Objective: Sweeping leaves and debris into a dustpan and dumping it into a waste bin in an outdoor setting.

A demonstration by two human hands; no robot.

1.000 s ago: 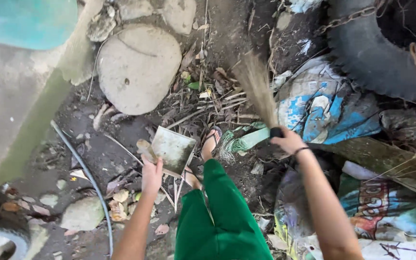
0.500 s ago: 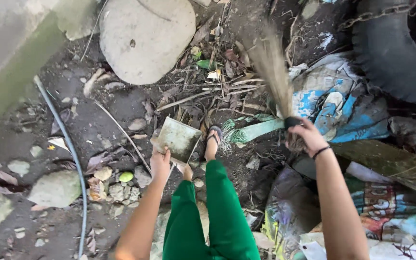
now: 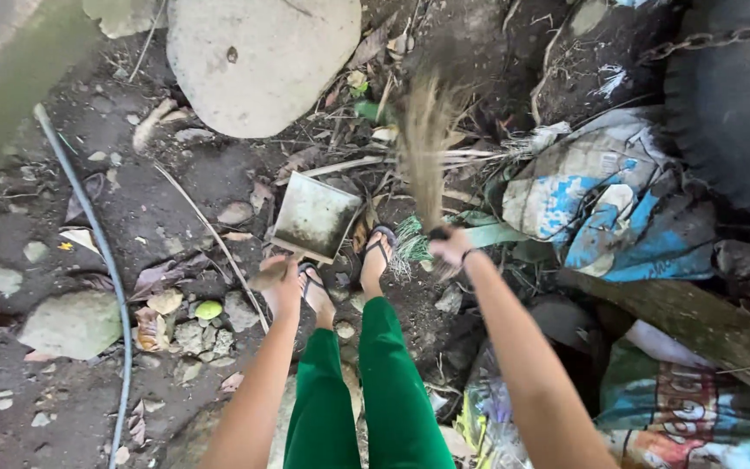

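My left hand [image 3: 278, 280] grips the wooden handle of a square metal dustpan [image 3: 314, 217], which rests tilted on the dirt just ahead of my sandalled feet. My right hand [image 3: 448, 247] is closed around the bound end of a straw hand broom [image 3: 425, 143]; its bristles fan forward over dry leaves and sticks [image 3: 366, 165]. My green trouser legs [image 3: 366, 391] fill the lower middle of the view.
A large flat round stone [image 3: 258, 56] lies ahead. A thin grey hose [image 3: 101, 252] runs down the left. Blue and white sacks [image 3: 596, 200], a dark tyre [image 3: 731, 113], a plank [image 3: 696, 313] and printed bags [image 3: 687, 408] crowd the right. Small stones [image 3: 71, 323] lie at left.
The broom and my right hand have swung left, closer to the dustpan. The dustpan now lies lower on the ground. The view has shifted forward.
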